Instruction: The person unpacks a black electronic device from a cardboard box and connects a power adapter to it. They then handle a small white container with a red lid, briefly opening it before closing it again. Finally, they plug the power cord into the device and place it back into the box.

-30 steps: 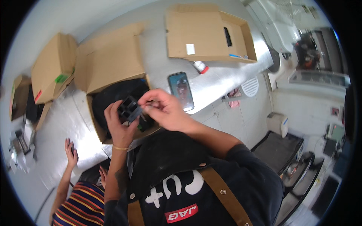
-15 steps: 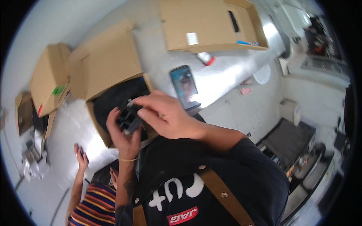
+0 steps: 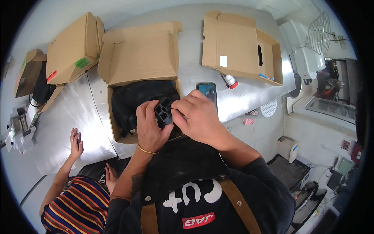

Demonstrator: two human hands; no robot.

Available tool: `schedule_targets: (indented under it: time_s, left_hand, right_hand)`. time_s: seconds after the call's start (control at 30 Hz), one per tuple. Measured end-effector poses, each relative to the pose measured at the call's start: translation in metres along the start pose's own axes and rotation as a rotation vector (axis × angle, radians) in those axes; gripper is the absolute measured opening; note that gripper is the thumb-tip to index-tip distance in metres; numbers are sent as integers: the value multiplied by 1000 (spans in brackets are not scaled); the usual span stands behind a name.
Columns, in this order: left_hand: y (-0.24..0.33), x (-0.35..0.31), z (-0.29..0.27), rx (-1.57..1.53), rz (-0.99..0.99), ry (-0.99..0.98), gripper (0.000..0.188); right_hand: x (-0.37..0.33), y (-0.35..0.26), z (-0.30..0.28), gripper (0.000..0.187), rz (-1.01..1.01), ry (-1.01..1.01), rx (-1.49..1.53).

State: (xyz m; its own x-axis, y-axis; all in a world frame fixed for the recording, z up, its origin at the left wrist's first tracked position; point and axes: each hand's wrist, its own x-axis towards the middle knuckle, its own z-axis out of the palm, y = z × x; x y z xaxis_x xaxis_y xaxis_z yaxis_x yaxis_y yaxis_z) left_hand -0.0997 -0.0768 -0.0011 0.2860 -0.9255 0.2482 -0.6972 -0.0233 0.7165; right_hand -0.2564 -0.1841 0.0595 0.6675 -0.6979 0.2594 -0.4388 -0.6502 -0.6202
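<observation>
My left hand (image 3: 150,124), a yellow band at its wrist, is closed round a small black plastic block with square hollows (image 3: 163,110). The fingers of my right hand (image 3: 196,117) are pinched together at the block's right edge. Whatever sits between those fingertips is too small to make out. Both hands are over an open cardboard box (image 3: 136,58), whose lid stands up at the back. Inside it lies a black cloth or bag (image 3: 128,97), partly hidden by my hands.
Right of the box lie a phone (image 3: 210,90) and a white bottle with a red cap (image 3: 230,82). Another cardboard box (image 3: 230,43) is farther back; a closed one (image 3: 72,48) stands left. A co-worker in a striped shirt (image 3: 80,204) has hands at the metal table's (image 3: 74,113) edge.
My view has turned, so the boxes and table sit straighter and farther right. The black block stays in my left hand, and my right fingers are still pinched beside it.
</observation>
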Motion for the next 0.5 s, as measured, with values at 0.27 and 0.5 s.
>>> schedule_targets:
  time_s: [0.27, 0.5]
  left_hand:
    - [0, 0, -5, 34, 10, -17, 77]
    - [4, 0, -3, 64, 13, -53, 74]
  right_hand:
    - [2, -1, 2, 12, -2, -19, 61]
    - [-2, -1, 7, 11, -54, -93, -35]
